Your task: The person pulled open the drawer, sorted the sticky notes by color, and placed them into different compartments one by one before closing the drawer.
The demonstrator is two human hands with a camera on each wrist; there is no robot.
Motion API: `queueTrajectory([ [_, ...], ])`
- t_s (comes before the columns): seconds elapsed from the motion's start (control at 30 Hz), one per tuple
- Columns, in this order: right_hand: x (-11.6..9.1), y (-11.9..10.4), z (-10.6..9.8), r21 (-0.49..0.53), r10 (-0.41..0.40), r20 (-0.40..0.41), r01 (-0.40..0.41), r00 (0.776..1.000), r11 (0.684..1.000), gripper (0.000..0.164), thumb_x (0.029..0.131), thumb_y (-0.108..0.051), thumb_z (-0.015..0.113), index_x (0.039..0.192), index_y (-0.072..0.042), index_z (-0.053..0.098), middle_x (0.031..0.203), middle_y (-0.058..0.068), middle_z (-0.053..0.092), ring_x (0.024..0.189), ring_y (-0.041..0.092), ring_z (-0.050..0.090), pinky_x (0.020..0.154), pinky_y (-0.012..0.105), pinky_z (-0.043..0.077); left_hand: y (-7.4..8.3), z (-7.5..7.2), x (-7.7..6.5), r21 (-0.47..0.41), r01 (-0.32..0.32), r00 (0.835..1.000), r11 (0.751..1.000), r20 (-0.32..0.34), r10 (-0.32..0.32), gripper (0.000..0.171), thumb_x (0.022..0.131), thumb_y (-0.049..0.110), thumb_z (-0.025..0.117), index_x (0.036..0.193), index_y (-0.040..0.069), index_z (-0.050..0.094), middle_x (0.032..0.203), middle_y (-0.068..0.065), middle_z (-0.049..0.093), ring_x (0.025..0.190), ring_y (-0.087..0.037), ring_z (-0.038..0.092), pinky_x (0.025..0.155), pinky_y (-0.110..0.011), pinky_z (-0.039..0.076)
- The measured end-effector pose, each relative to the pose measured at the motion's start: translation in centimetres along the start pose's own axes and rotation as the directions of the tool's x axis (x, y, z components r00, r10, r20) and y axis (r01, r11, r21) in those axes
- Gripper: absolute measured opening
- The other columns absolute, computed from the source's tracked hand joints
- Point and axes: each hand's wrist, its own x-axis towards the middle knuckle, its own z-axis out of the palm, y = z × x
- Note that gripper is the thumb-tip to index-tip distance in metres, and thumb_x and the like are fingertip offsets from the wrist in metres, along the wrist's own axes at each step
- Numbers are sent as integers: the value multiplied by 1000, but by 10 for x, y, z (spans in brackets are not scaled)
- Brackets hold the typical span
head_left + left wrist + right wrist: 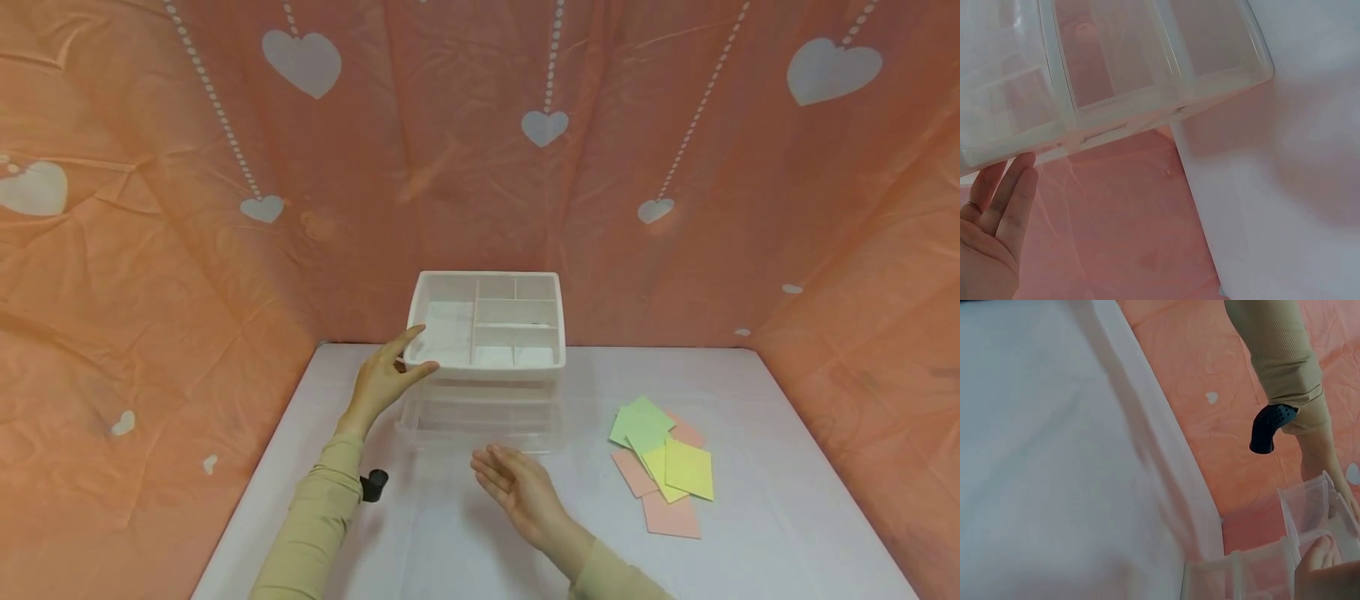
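A small white drawer unit (pixel 486 371) with clear drawers stands at the back of the table, its top divided into compartments. My left hand (pixel 381 385) touches its upper left side, thumb near the front rim and fingers extended. In the left wrist view, straight fingers (pixel 1015 212) rest along the unit's side. My right hand (pixel 522 500) is in front of the unit with its fingers straight and together. A clear drawer (pixel 1305 509) juts out in the right wrist view, my right fingers at its front; whether they touch it I cannot tell.
Green, yellow and pink paper squares (pixel 687 469) lie in an overlapping pile on the right of the white table (pixel 780 500). Orange cloth (pixel 480 183) with white hearts hangs behind and at both sides. A black wrist camera (pixel 373 485) sticks out from my left sleeve.
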Motion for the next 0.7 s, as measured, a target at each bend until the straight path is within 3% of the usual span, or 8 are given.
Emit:
queueTrajectory([
  [0.4,-9,-13,0,-139,36,69,-26,997,990,22,93,-27,56,104,-9,59,88,-7,68,84,6,62,84,21,51,1,0,0,0,6,1000,1000,-10,-6,69,77,55,68,138,41,40,123,-5,59,80,-19,60,69,-35,50],
  [0.53,-14,-22,2,-225,-11,110,36,994,974,17,95,-26,53,102,-13,63,88,-9,68,82,4,61,83,21,50,0,1,0,15,-1,1000,1000,-21,1,69,76,54,69,138,41,41,119,-6,60,80,-19,61,70,-36,50],
  [0.7,-21,-37,2,-325,-123,163,171,979,930,12,95,-20,52,98,-20,65,87,-13,68,81,2,60,86,24,49,-1,3,2,45,-16,999,999,-36,18,68,77,51,70,137,40,41,104,-7,62,79,-19,61,71,-37,50],
])
